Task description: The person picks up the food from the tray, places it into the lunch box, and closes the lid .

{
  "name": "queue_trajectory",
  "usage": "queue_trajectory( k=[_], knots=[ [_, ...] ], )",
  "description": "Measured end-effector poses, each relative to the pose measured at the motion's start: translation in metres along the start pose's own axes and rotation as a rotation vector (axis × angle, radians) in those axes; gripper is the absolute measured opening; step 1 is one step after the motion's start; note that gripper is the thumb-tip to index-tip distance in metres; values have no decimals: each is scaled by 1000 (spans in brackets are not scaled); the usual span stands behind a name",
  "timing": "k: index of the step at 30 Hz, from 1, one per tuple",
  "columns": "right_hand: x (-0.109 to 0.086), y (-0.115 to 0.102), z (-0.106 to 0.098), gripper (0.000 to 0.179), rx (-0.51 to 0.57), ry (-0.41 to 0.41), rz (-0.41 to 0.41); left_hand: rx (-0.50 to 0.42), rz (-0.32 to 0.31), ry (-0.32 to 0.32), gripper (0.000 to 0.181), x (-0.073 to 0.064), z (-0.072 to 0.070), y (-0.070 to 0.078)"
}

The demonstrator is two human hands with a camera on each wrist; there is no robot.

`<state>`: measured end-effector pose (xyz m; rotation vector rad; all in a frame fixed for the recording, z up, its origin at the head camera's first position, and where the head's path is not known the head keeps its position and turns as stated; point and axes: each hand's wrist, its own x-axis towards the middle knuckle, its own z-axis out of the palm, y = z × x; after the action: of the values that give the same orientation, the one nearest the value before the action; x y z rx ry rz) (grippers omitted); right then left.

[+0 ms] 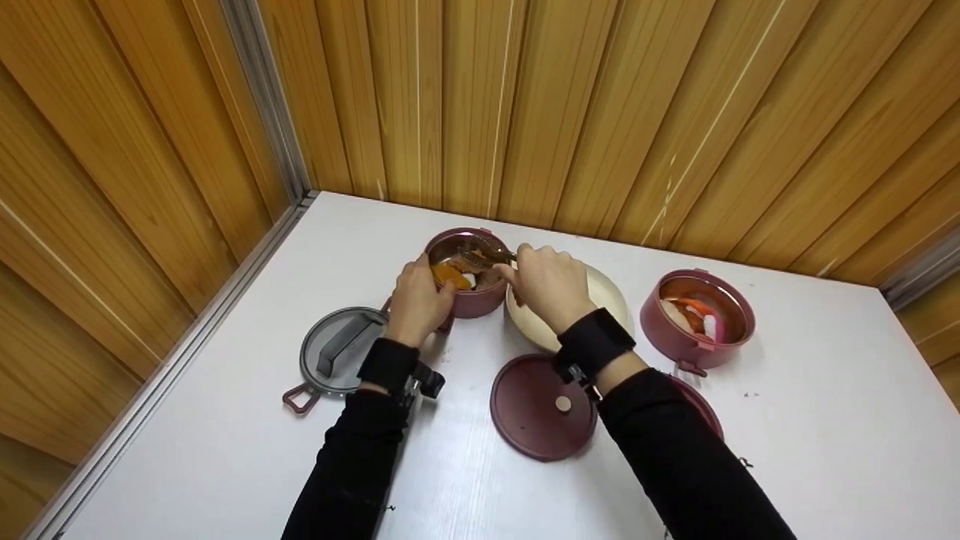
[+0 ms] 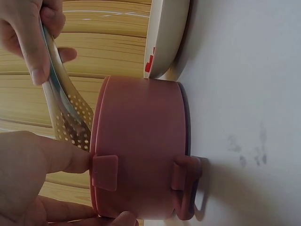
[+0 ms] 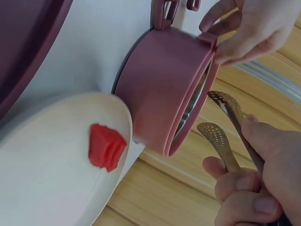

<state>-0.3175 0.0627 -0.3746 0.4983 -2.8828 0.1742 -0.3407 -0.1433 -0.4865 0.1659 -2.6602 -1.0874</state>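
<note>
At the back of the table stands a dusty-red pot holding orange, white and brownish pieces. My left hand grips its near-left rim, a finger pad right at the edge in the left wrist view. My right hand holds metal tongs with perforated ends, which point into the pot's mouth. The tong ends stand apart in the right wrist view. Below the right hand, and partly hidden by it, lies a cream plate. On the plate is a red, ridged piece, seen in the right wrist view.
A second dusty-red pot with orange, white and pink pieces stands to the right. A dark red lid lies in front of the plate. Left of it is a grey lid with a handle. Another red round item shows behind the right forearm.
</note>
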Motion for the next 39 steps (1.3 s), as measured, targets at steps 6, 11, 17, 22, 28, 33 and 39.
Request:
queue_trajectory(
  k=[6, 11, 17, 22, 28, 33, 39],
  knots=[
    [-7, 21, -2, 58, 31, 32, 40, 4, -11, 12, 70, 3, 2, -3],
    [-14, 36, 3, 61, 53, 47, 86, 15, -35, -14, 70, 3, -4, -1],
    [-20, 46, 13, 60, 36, 14, 118, 1, -34, -15, 72, 0, -12, -1],
    [-25, 50, 21, 57, 56, 32, 121, -1, -25, -19, 71, -3, -21, 4],
    [-31, 52, 29, 57, 48, 44, 115, -7, -59, -55, 73, -14, -39, 23],
    [-34, 53, 36, 57, 31, 37, 111, -9, -59, -51, 72, -15, -42, 26],
    [-37, 53, 38, 57, 17, -3, 128, -23, -51, -62, 69, -17, -47, 27]
  ],
)
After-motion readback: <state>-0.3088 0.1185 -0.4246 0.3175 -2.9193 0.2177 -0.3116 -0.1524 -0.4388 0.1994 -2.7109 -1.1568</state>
